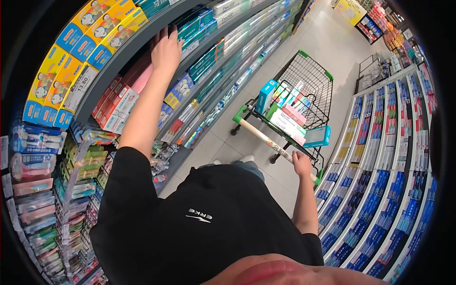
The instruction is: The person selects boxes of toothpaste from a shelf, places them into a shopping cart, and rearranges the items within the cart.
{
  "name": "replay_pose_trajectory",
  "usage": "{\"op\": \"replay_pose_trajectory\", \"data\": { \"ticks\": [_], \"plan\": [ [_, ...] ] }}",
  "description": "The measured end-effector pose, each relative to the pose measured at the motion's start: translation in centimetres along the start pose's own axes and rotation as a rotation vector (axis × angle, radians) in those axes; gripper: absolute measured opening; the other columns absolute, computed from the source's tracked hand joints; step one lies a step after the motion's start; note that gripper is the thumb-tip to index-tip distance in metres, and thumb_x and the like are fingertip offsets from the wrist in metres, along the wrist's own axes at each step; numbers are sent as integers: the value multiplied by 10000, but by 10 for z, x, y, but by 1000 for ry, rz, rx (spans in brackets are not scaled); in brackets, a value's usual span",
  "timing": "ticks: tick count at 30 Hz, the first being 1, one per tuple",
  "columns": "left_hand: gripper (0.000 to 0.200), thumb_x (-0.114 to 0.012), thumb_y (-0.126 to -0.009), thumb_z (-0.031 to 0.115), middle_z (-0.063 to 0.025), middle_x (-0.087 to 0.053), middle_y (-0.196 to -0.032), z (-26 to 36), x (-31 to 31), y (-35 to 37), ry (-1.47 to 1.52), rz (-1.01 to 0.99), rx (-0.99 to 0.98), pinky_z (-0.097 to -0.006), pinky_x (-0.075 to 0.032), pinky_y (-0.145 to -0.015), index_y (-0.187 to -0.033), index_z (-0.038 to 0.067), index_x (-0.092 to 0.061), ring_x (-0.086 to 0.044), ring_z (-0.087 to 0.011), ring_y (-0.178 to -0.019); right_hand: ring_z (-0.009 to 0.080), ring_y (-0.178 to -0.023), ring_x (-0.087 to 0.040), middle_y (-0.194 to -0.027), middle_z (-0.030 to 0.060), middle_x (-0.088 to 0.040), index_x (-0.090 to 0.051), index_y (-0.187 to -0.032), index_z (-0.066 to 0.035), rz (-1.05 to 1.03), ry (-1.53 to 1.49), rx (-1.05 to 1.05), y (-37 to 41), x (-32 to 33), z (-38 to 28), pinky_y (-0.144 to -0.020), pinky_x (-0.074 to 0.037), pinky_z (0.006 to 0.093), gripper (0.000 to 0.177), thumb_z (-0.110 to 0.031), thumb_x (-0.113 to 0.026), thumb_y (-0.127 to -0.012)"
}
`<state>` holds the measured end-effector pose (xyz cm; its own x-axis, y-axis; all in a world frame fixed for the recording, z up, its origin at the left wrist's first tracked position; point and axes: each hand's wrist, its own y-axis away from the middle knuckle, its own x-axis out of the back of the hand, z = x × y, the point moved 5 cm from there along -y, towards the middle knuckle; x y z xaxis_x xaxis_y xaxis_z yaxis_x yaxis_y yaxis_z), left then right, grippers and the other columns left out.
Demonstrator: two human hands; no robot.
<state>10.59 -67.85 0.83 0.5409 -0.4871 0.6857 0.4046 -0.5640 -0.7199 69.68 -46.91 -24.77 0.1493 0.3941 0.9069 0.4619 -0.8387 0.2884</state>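
My left hand (166, 51) is stretched up into a shelf on the left, its fingers extended and a little apart. Beside the fingertips are teal toothpaste boxes (190, 29); whether the hand touches one is hard to see. My right hand (301, 164) is closed around the right end of the shopping cart handle (266, 139). In the black wire shopping cart (311, 71) lie several boxes, among them white and green Doctor-labelled boxes (284, 122), a pink box (294, 114) and teal boxes (317, 137) at the sides.
Yellow and blue boxes (85, 47) stand at the upper left above a price tag (80, 87). Red and white boxes (118, 107) sit below. Packaged toothbrushes (35, 166) hang at lower left. A curved shelf rack (380, 185) runs along the right. Tiled floor (223, 142) lies between.
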Motion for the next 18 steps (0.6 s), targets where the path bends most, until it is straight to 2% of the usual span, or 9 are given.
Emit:
{"op": "replay_pose_trajectory", "data": {
  "ticks": [6,8,9,11,12,13,15,16,18],
  "plan": [
    [531,-729,-989,333,-233,-580,-1527,10,-23,-20,23,-33,-28,-483,-391,-1223,-1432,50,-655,-477,-418,-1466,438,-932,-720,-938,217,-754,-761,-950,-71,-14,12,4,1,0,-1,-830,-556,551,505,-508,-524,-1037],
    [604,-700,-1004,428,-246,-575,-1532,9,-22,-19,5,-80,44,-475,-393,-1222,-1463,42,-635,-469,-416,-1479,436,-933,-719,-939,213,-755,-761,-951,-74,-22,14,8,2,-2,-1,-830,-556,551,499,-503,-522,-1040],
    [604,-700,-1004,428,-246,-575,-1532,13,-15,-20,4,-83,39,-475,-393,-1222,-1463,42,-635,-469,-416,-1479,444,-915,-715,-931,227,-748,-759,-954,-71,-20,9,15,2,-2,-1,-816,-554,552,503,-507,-524,-1040],
    [731,-632,-1011,577,-255,-549,-1561,14,9,-25,217,-174,192,-469,-392,-1222,-1513,47,-598,-448,-415,-1499,453,-898,-711,-922,240,-740,-756,-957,-68,-23,-5,23,-2,-2,0,-803,-552,553,507,-511,-525,-1040],
    [864,-566,-1001,697,-267,-470,-1630,11,20,-30,351,-365,368,-455,-371,-1235,-1571,49,-537,-405,-402,-1539,453,-901,-709,-926,237,-740,-751,-946,-64,-26,-15,27,-1,-4,0,-802,-550,553,499,-499,-527,-1043],
    [864,-566,-1001,697,-267,-470,-1630,7,12,-34,342,-371,362,-455,-371,-1235,-1571,49,-537,-405,-402,-1539,454,-904,-707,-930,235,-741,-745,-936,-60,-29,-26,33,-2,-5,0,-802,-548,553,492,-487,-530,-1047],
    [847,-522,-1017,712,-254,-506,-1606,-19,-3,-44,352,-265,449,-477,-409,-1202,-1564,67,-542,-518,-411,-1458,448,-909,-713,-926,219,-748,-747,-930,-67,-37,-19,37,-3,-5,-1,-809,-551,554,473,-471,-530,-1047],
    [818,-488,-1040,697,-213,-475,-1649,-19,5,-58,342,-293,393,-457,-401,-1213,-1574,79,-530,-481,-384,-1500,443,-913,-719,-922,204,-755,-748,-924,-75,-34,-3,40,-4,-5,-2,-816,-554,555,455,-455,-530,-1048],
    [789,-471,-1055,682,-188,-479,-1653,-38,-12,-69,311,-348,342,-448,-391,-1222,-1575,91,-532,-471,-374,-1508,444,-907,-719,-926,204,-755,-747,-929,-75,-39,-16,51,-3,-6,-2,-815,-555,559,459,-459,-527,-1052]
  ]
}}
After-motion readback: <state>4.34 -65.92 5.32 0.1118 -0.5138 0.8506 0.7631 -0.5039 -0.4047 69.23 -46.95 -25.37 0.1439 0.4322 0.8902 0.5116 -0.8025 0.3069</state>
